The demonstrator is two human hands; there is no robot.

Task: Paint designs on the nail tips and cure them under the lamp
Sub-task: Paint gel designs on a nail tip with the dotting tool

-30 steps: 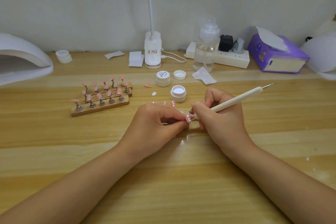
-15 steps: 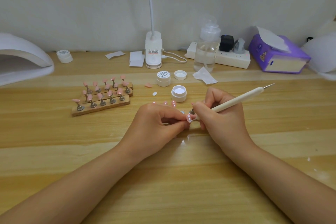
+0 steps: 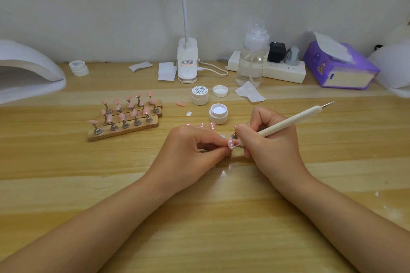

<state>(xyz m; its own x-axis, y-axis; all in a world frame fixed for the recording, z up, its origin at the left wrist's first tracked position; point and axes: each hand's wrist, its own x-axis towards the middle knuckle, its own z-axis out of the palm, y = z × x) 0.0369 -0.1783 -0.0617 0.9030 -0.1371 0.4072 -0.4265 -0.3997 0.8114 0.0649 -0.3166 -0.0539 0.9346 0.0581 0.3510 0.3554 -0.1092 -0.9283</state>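
My left hand (image 3: 195,153) pinches a pink nail tip (image 3: 230,143) with white dots on it, held just above the table. My right hand (image 3: 268,142) grips a white dotting pen (image 3: 288,122) like a pencil, its lower point touching the tip. Three wooden strips (image 3: 124,127) with several pink nail tips on metal stands lie to the left. An open jar of white paint (image 3: 218,113) stands just beyond my hands. The white curing lamp (image 3: 26,75) sits at the far left edge.
A closed jar (image 3: 200,95), a loose lid (image 3: 220,91), a loose pink tip (image 3: 180,103), a desk lamp base (image 3: 187,60), a pump bottle (image 3: 253,55), a power strip (image 3: 286,71) and a purple tissue pack (image 3: 339,66) line the back. Several dotted tips (image 3: 211,126) lie behind my left hand.
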